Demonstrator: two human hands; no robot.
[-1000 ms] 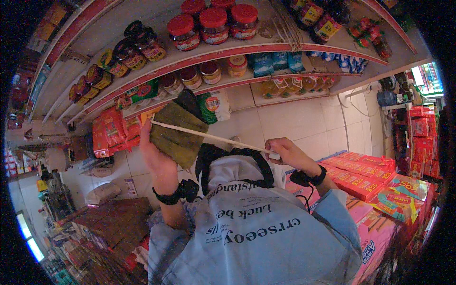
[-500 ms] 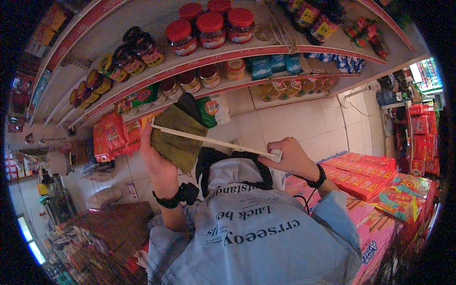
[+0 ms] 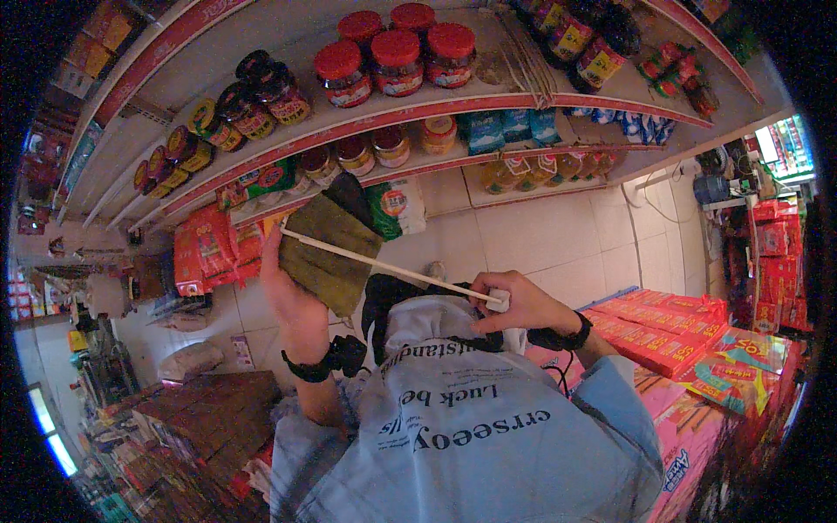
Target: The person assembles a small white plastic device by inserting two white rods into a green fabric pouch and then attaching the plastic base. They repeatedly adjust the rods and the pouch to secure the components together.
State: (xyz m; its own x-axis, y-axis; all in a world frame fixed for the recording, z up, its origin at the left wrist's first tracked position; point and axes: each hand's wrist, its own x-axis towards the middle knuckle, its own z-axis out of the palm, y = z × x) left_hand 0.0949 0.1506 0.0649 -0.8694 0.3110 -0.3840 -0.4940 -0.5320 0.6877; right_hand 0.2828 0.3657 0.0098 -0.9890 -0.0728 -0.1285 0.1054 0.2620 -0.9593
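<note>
A slim, pale, straight stick (image 3: 384, 263) slants between my two hands, with a small whitish block at its right end. My right hand (image 3: 521, 301) is closed round that block end, close to my chest. On the other side, my left hand (image 3: 283, 283) grips a folded olive-green cloth (image 3: 330, 248) with a darker part at its top. The stick's left end lies by my left fingertips, across the front of the cloth. How the left fingers hold the stick is partly hidden.
Ahead, shelves (image 3: 392, 109) carry red-lidded jars (image 3: 398, 63), dark jars and oil bottles (image 3: 527, 170). Red packages (image 3: 667, 327) are stacked at my right. Brown cartons (image 3: 205, 423) stand at lower left, and a red bag (image 3: 207, 246) sits below the shelf.
My right hand has shifted slightly left and down, turning so more of its fingers show round the block end. The stick slopes more steeply. My left hand and the cloth hardly moved.
</note>
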